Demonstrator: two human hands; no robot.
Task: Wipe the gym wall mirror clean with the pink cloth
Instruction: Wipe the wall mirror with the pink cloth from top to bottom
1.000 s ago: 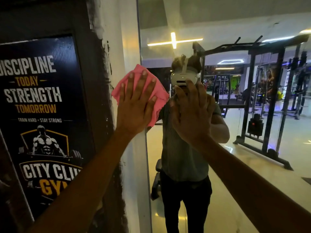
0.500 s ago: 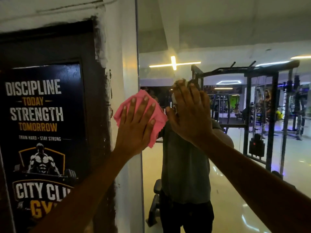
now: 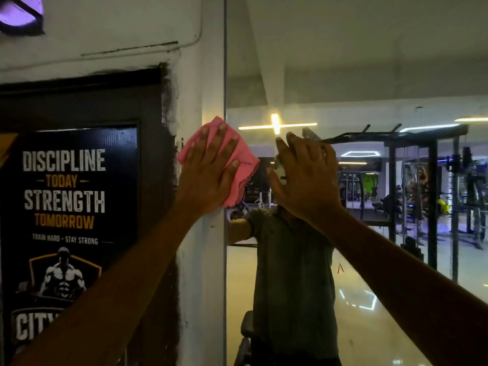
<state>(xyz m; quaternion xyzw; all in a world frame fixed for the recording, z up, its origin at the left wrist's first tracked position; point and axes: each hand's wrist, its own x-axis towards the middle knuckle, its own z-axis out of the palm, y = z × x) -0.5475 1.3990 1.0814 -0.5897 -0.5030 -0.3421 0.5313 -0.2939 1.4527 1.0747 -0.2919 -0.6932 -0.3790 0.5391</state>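
Head view: the left hand (image 3: 211, 170) presses the crumpled pink microfibre cloth (image 3: 244, 165) flat under straight, spread fingers, right on the left edge of the large frameless wall mirror (image 3: 369, 75), so that part of the cloth overlaps the white painted wall strip (image 3: 200, 88) beside it. The right hand (image 3: 306, 178) lies open-palmed on the glass just beside the cloth, holding nothing, apparently as a brace. Against the earlier pictures the cloth has hardly moved across the mirror; it has stayed at this edge, with the hands sitting a little higher against the reflected cross-shaped ceiling light (image 3: 276, 124) (most of the shift looks like the head tilting up). I judge the wiping to be at an early stage, confined to the left border, with the wide glass to the right and above not yet covered. The dark gym poster with white and gold lettering (image 3: 66, 196) hangs on the wall to the left, apart from the work.
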